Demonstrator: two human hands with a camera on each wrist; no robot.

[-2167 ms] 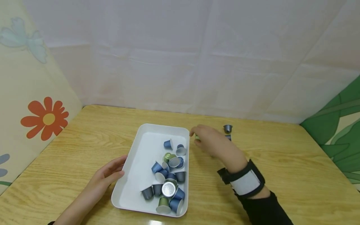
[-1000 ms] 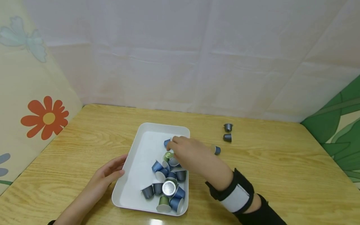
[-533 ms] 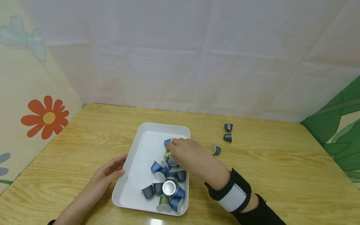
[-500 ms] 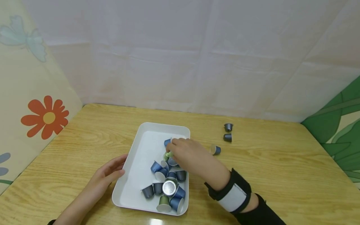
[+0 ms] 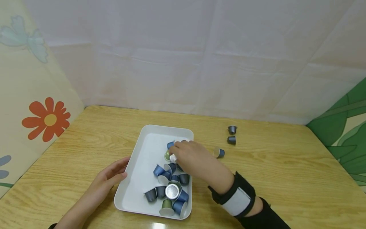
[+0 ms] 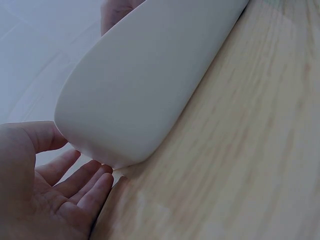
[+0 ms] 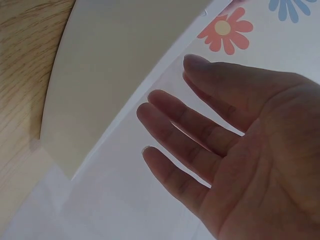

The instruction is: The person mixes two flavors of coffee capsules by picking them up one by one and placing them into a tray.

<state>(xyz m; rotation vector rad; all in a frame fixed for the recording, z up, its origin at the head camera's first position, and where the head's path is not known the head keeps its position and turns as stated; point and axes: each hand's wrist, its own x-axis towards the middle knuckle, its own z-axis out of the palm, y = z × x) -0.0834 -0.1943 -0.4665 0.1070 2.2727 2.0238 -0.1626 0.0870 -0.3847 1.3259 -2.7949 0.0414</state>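
Note:
My left hand holds the left side of a white tray, thumb at the rim and fingertips against the outer wall in the left wrist view. Inside the tray lie several coffee capsules in blue, green and dark grey. Over the tray's right wall reaches my right hand, its fingertips among the capsules beside a green capsule and a white-lidded capsule. The right wrist view shows that hand with extended fingers and nothing visible between them; the wall hides the capsules there.
On the wooden table, right of the tray, are a blue capsule and two dark grey ones, one dark capsule just in front of the other. A white cloth backdrop stands behind the table.
My right hand has moved left from beyond the tray's right wall to the capsules inside. Beneath its fingertips, a white-lidded capsule has shifted and a blue one is uncovered. My left hand stays put.

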